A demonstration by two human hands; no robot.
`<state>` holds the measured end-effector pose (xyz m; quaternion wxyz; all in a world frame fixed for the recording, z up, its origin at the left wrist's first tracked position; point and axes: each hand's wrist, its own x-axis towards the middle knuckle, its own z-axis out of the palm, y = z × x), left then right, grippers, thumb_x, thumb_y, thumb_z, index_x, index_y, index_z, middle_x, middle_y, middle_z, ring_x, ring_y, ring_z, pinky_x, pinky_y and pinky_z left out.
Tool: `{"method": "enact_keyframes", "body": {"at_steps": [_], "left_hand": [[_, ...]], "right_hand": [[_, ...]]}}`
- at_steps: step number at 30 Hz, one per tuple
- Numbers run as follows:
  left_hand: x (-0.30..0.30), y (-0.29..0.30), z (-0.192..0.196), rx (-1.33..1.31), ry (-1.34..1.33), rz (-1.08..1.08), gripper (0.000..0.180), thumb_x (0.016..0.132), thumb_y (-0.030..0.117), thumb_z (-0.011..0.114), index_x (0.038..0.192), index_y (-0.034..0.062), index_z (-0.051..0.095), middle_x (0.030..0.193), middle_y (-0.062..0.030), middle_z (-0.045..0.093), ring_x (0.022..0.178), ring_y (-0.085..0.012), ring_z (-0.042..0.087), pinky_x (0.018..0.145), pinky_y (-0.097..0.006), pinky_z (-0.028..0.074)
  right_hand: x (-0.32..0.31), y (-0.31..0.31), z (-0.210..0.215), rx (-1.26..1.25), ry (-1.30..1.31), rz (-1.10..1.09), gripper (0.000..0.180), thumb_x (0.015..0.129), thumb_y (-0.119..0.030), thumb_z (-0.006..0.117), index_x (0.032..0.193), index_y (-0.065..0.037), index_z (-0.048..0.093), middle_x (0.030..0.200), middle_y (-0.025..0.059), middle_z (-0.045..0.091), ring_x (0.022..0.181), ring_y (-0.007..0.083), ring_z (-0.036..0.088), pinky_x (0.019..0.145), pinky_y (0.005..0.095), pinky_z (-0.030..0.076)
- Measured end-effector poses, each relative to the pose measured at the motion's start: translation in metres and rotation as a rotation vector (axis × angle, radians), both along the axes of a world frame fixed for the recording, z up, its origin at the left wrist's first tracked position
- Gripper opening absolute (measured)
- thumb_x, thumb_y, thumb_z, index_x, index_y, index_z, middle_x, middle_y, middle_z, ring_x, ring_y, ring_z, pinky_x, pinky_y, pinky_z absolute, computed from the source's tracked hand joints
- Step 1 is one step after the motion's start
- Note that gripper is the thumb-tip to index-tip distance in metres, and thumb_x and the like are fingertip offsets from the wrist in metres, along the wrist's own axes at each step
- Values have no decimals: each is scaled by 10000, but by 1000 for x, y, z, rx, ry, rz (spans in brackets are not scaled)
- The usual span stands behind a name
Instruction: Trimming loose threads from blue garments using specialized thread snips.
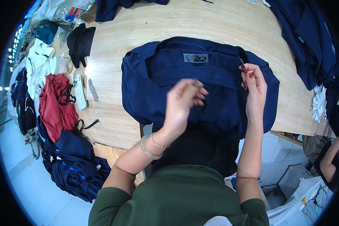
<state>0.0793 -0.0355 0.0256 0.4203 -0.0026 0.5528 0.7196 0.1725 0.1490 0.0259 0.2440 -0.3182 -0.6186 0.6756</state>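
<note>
A navy blue garment [218,101] with a gathered, elastic-looking waistband lies in front of me, over the table's near edge. Its opening faces up, and a grey printed label [195,58] shows on the inside of the band. My right hand [255,83] is closed round small scissors [243,69] with dark red handles, above the garment's right side; their thin blade points toward the waistband. Over the middle of the garment hovers my left hand [182,96], fingers curled and smeared by motion. Whether it pinches anything is hidden.
On the left lie a white phone [79,92], a grey strip [93,90], a black cloth [80,43] and red clothing [57,103]. Dark clothes [73,165] hang below them. More navy garments [305,41] lie at the right. Another person's arm [332,158] shows at the far right.
</note>
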Motion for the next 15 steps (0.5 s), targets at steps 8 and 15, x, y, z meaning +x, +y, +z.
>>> {"method": "enact_keyframes", "body": {"at_steps": [8, 15], "left_hand": [[3, 27, -3, 157, -501, 150, 245, 1011, 199, 527, 1187, 35, 566, 1205, -122, 622, 1138, -220, 608, 954, -354, 514], [2, 32, 0, 285, -388, 204, 125, 976, 151, 598, 1004, 39, 648, 1000, -59, 681, 956, -159, 671, 872, -308, 557]], "right_hand": [[0, -5, 1, 102, -23, 30, 90, 914, -55, 677, 946, 20, 639, 888, 2, 624, 800, 42, 548, 768, 183, 452], [-10, -26, 11, 201, 88, 138, 170, 842, 88, 632, 1002, 38, 659, 933, 49, 653, 879, 102, 635, 799, 220, 497]]}}
